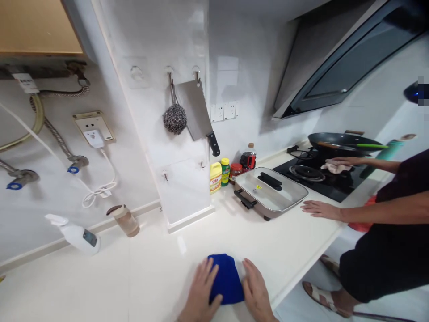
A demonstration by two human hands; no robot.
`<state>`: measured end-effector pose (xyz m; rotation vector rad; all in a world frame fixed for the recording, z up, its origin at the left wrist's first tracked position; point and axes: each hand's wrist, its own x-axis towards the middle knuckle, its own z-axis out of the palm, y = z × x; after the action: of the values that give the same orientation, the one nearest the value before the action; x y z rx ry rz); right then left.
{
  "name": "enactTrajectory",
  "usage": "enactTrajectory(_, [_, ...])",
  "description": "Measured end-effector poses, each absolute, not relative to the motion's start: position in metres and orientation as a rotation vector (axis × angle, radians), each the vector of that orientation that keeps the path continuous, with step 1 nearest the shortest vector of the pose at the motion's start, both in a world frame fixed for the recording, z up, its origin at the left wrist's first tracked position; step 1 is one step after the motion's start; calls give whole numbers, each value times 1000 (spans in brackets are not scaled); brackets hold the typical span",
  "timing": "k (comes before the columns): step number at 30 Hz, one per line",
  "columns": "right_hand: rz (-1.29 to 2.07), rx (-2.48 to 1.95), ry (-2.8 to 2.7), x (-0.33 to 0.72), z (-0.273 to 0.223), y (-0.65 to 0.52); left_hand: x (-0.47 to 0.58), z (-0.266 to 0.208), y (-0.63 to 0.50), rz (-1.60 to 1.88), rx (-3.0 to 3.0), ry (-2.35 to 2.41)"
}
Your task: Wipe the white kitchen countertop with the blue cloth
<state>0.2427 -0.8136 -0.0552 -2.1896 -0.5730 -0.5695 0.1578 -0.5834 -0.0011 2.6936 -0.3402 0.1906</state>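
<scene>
White counter [100, 286] runs under a tiled wall [187, 192], cleaver [197, 112] and steel scourer [174, 119] hung on hooks. Spray bottle [75, 235] and jug [125, 221] stand far left; lidded electric pan [268, 190] sits to the far right, well apart from the work. Farther right, a co-worker [398, 214] has one hand on a pale rag [337, 165] at the hob [331, 190], the other flat on the counter beside the pan.

Blue cloth [228, 277] lies flat on the near part of the counter, between both hands, looks folded into a compact pad. Left hand [203, 286]: grip apart, fingers spread, tips and thumb over the cloth's left side. Right hand [256, 286]: grip apart too, lying along the right edge; looks like contact near the thumb, pressure can't be told. Neither is clamped on anything.

Reads to me as squaring up the pad. To do it well: left palm flat as anchor, right side pushed in level, not lifted, so layers stay stacked. Outline's uneven at the far end; worth smoothing. Even pressure beats pinching. Watch the right elbow side: counter edge is close there, so work inward, leftward.
</scene>
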Motion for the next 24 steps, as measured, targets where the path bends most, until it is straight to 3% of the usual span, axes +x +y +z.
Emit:
enactTrajectory(5, [-234, -2290, -998, 226, -19, -763, 101, -21, -503, 576, 2718, 506])
enactTrajectory(11, [192, -2334, -1331, 231, 2, -756, 58, -20, -478, 419, 2637, 1190])
enactTrajectory(24, [-665, -2753, -719, 368, -59, -954, 59, -26, -499, 596, 2796, 1212])
